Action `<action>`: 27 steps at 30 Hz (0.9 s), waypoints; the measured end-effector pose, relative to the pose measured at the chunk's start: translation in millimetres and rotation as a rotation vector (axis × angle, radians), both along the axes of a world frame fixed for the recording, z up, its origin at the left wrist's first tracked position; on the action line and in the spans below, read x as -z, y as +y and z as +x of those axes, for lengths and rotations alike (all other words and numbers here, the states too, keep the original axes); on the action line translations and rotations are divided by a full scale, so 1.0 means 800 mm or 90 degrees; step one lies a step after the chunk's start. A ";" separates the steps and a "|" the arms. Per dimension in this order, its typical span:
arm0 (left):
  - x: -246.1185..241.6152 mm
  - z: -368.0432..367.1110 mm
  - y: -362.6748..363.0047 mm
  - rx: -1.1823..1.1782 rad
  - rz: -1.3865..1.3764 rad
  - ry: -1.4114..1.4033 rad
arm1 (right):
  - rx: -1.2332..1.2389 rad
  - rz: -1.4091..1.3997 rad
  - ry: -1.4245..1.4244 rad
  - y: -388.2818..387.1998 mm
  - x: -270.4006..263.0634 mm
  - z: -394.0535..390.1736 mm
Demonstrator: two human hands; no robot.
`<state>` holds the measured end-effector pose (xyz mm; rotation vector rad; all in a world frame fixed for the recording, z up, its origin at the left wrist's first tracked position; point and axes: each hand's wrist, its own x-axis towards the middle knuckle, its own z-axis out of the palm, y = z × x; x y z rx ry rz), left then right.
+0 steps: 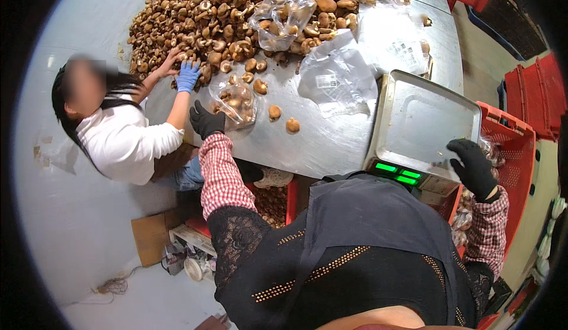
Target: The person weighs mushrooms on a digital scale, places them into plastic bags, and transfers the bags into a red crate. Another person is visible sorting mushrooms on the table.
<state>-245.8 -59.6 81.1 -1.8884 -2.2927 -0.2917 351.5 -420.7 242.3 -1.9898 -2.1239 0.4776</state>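
My left hand (207,121), in a black glove, reaches out at the left beside a clear plastic bag of shiitake mushrooms (235,103). Its fingers are apart at the bag's near left side; whether they touch the plastic is hard to see. My right hand (475,168), gloved in black too, hangs with spread fingers at the right edge of the weighing scale's metal tray (432,119). It holds nothing. Only small crumbs lie on the tray, and the scale's green display (397,172) is lit. Loose mushrooms (292,125) rest on the metal table (319,148) between my hands.
A large mushroom heap (213,15) covers the far table, with a filled bag (284,19) on it. Flat printed bags (337,77) lie left of the scale. A co-worker's blue-gloved hand (188,76) touches the heap. Red crates (510,161) stand at right, one holding bagged mushrooms.
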 end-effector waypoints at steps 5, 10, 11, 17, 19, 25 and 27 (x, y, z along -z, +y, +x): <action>0.001 0.002 0.082 0.007 -0.097 -0.150 | 0.034 -0.059 -0.016 -0.009 0.008 -0.042; 0.002 0.035 0.103 0.040 -0.162 -0.425 | 0.083 -0.094 -0.023 -0.035 0.010 -0.035; 0.001 0.042 0.097 0.065 -0.146 -0.449 | 0.098 -0.101 -0.002 -0.037 0.010 -0.037; -0.044 0.048 0.062 0.286 -0.301 -0.400 | 0.107 -0.149 0.025 -0.037 0.023 -0.052; -0.077 0.050 0.049 0.325 -0.231 -0.482 | 0.070 -0.139 0.072 -0.039 0.028 -0.048; -0.217 0.154 -0.094 0.466 -0.247 -0.950 | 0.069 -0.161 0.161 -0.006 0.005 -0.054; -0.259 0.214 -0.161 0.512 -0.331 -1.164 | 0.055 -0.071 0.232 0.026 -0.014 -0.080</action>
